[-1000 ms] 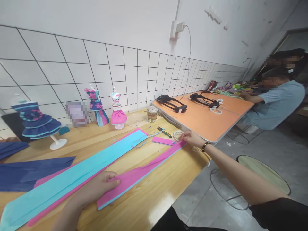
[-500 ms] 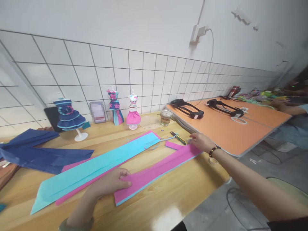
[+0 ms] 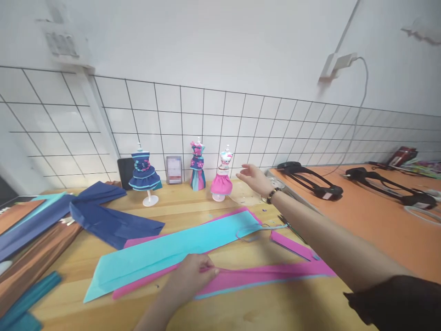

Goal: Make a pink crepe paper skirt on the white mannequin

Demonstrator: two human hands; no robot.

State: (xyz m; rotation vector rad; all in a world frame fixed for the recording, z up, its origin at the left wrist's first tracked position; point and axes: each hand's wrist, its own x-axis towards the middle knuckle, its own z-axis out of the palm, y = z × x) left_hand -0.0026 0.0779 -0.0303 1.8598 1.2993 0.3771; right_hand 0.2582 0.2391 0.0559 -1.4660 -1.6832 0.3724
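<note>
Fingers of the left hand (image 3: 195, 276) pinch the near end of a pink paper strip (image 3: 262, 276), which lies flat on the wooden table (image 3: 275, 312) and runs away to their right. The right hand (image 3: 253, 177) hangs in the air, fingers loosely spread, holding nothing, just beside a small pink dress on a stand (image 3: 222, 179). A wide turquoise sheet (image 3: 172, 250) lies just behind the left fingers.
</note>
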